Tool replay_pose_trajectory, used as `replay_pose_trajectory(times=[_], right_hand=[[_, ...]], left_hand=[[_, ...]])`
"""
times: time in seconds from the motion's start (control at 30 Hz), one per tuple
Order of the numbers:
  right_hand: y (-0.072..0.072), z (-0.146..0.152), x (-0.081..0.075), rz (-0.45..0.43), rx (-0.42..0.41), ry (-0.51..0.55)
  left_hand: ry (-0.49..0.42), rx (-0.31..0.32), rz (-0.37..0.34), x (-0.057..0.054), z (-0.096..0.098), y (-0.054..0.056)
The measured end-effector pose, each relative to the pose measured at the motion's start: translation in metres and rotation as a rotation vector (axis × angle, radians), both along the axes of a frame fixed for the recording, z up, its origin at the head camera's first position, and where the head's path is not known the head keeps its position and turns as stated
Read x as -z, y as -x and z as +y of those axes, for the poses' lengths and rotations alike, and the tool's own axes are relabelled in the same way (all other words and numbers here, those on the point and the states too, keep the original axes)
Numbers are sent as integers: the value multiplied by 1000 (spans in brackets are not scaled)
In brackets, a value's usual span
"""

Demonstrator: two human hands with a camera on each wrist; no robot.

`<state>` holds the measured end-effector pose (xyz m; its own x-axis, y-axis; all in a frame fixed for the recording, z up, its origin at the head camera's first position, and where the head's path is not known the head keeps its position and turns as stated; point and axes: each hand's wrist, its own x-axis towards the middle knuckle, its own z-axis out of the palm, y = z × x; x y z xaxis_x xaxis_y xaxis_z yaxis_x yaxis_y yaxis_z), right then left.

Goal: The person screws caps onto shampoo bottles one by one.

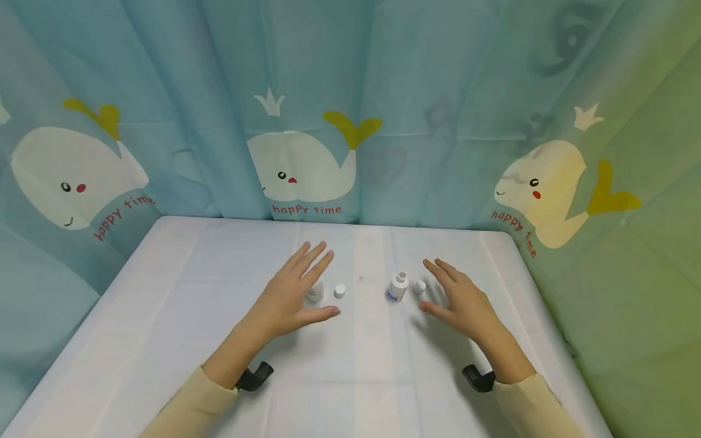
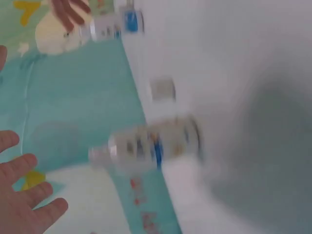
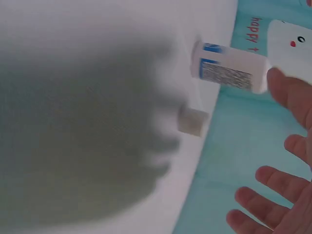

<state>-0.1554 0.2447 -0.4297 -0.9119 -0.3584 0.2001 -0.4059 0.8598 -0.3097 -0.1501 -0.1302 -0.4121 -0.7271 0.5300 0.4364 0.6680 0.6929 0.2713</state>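
Note:
Fingers spread, my left hand [image 1: 290, 298] hovers over the table beside a small white bottle [image 1: 316, 293], hiding part of it in the head view. The left wrist view shows this bottle [image 2: 151, 144] upright and uncapped, blurred, with a blue-marked label. Its white cap [image 1: 340, 291] lies just to its right. A second white bottle [image 1: 397, 288] with a blue-marked label stands open-necked nearer my right hand [image 1: 462, 304]. Between them sits another white cap [image 1: 419, 287], also in the right wrist view. My right fingers are extended, holding nothing.
A white-covered table [image 1: 306, 395] carries the bottles and caps. Behind it and along its sides hangs a blue-green curtain [image 1: 416, 109] with whale prints. Black wrist mounts [image 1: 256, 376] show at both sleeves.

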Motion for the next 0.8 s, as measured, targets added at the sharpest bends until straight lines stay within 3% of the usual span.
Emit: replay_pose_trajectory(times=[0.37,0.8], right_hand=[[17,-6,19,-25,-27,-16],[28,-9,29,-94,-15,-26]], left_hand=[[-74,99,-223,19,57,7],[-152,93,-435,41,93,25]])
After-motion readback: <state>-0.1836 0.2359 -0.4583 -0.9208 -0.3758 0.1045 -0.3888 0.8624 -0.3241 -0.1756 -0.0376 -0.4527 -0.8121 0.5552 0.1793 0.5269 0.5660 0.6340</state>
